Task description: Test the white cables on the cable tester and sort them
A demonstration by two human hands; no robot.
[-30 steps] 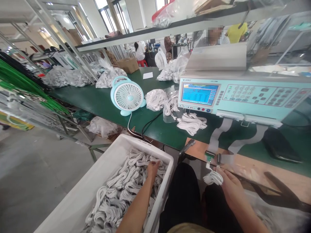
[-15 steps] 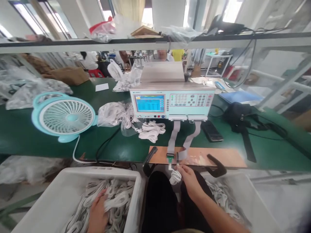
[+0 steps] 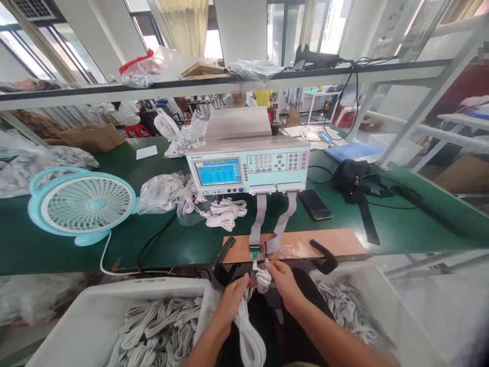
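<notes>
My left hand (image 3: 234,298) is closed on a white cable bundle (image 3: 250,334), which hangs down in a long loop over my lap. Just right of it, my right hand (image 3: 281,278) pinches the white plug end of a small coiled cable (image 3: 263,279) at a connector on the board's front edge. A green connector (image 3: 254,253) with another white plug in it sits beside that one. Two grey ribbon cables (image 3: 258,219) run from these connectors up to the test instrument (image 3: 250,168), whose blue screen is lit. My fingers partly hide the plug.
A wooden board (image 3: 344,242) has black clamps (image 3: 324,256) on it. White bins (image 3: 204,306) of cables stand at both sides of my legs. On the green table (image 3: 183,244) are a blue fan (image 3: 91,206), bagged cables, a phone (image 3: 316,205) and a black bag. A person sits beyond the instrument.
My left hand has come up out of the left bin with a cable bundle, close to the connectors. My right hand stays at the plug. The view has shifted, and the instrument screen looks different.
</notes>
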